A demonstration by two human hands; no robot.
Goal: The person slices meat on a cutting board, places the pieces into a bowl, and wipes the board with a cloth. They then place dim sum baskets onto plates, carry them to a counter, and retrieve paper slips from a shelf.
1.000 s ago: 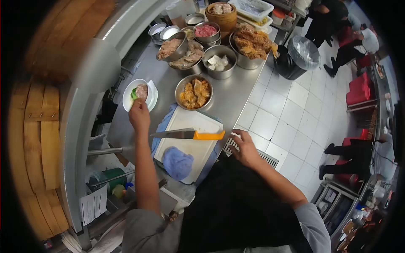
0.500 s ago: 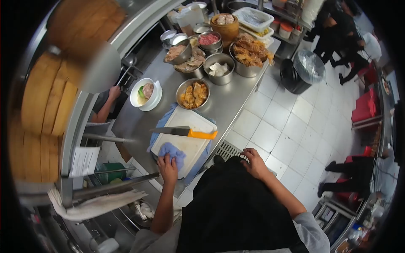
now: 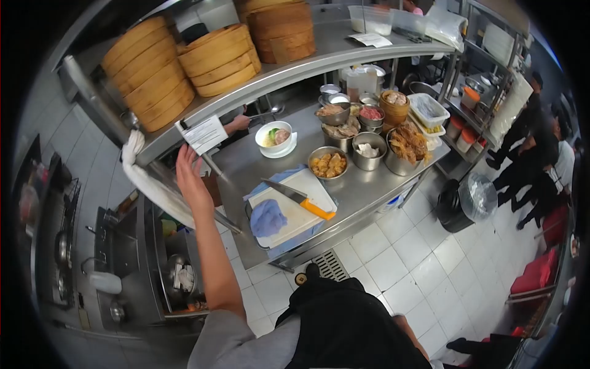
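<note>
My left hand [image 3: 192,179] is raised with its fingers apart and nothing in it, just beside a paper sheet [image 3: 205,134] hanging from the shelf edge. On the steel table, a blue cloth [image 3: 268,218] lies bunched on the white cutting board [image 3: 310,188]. A knife with an orange handle [image 3: 317,209] rests across the board. Behind it stand a bowl of orange-brown pieces [image 3: 328,163] and a white bowl with food [image 3: 273,137]. My right arm [image 3: 410,334] hangs low beside the black apron, and its hand is hidden.
Stacked bamboo steamers [image 3: 150,74] stand on the upper shelf. Metal bowls of food crowd the table's back right. A lined black bin [image 3: 453,206] is on the tiled floor at right. A co-worker's hand [image 3: 238,123] shows under the shelf; people in black stand far right.
My left hand has let go of the blue cloth and moved up and left to the paper. My right hand has dropped out of sight. The view has swung left.
</note>
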